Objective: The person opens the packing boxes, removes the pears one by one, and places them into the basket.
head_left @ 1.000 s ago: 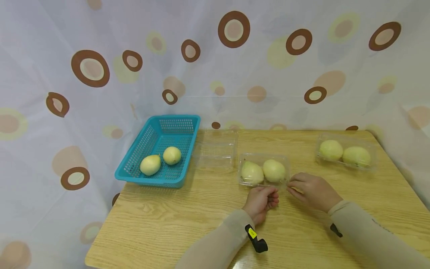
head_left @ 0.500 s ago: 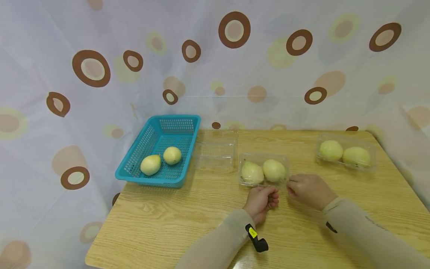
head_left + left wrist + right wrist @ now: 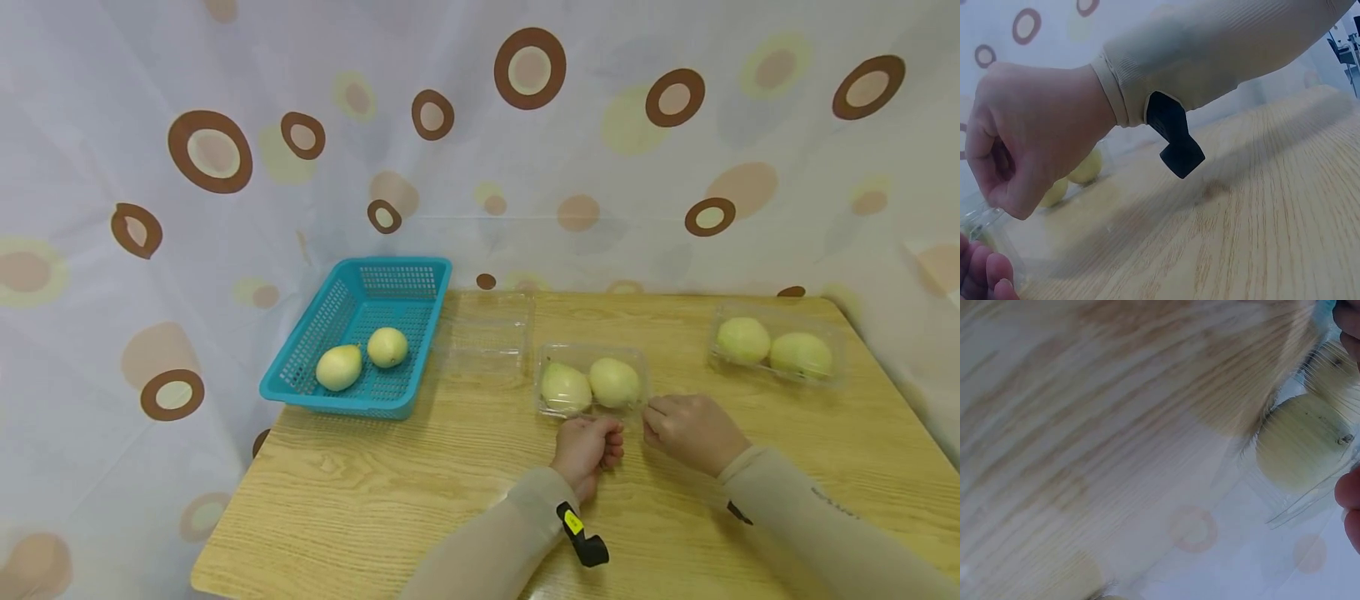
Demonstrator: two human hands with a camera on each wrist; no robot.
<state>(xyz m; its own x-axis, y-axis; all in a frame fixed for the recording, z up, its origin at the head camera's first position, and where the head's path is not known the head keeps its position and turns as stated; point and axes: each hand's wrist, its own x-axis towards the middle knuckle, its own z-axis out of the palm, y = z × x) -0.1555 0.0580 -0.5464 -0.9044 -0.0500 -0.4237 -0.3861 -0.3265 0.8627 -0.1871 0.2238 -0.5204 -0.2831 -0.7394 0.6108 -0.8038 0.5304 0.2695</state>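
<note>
Cloth [image 3: 450, 167]: a pale backdrop printed with brown rings and soft spots.
Table [image 3: 360, 492]: wooden, its grain running mostly side to side.
Basket [image 3: 408, 404]: blue, at the table's back left, with two pale yellow basket fruits [image 3: 339, 367] lying inside.
Right box [image 3: 780, 309]: clear plastic, at the back right, with two more fruits [image 3: 743, 340] in a row.
Near box [image 3: 592, 348]: clear plastic, between the basket and the right box, lying flat. Its long axis runs left to right, across the person, so a long side faces the person. Whether its lid is latched I cannot tell.
Back box [image 3: 487, 333]: clear, just beside the basket, hard to make out against the wood.
Right hand [image 3: 693, 432]: at the near box's near right corner; the box lies ahead and to its left. Fingers are curled, the thumb brought in, and they appear to pinch the plastic.
Left hand [image 3: 587, 450]: closer to the box's middle, which lies straight ahead of it. Fingers are curled at the near long edge; whether they grip it I cannot tell.
Left fruit [image 3: 566, 389]: inside the near box, stem pointing back and left.
Right fruit [image 3: 615, 382]: beside it, along the same axis.
</note>
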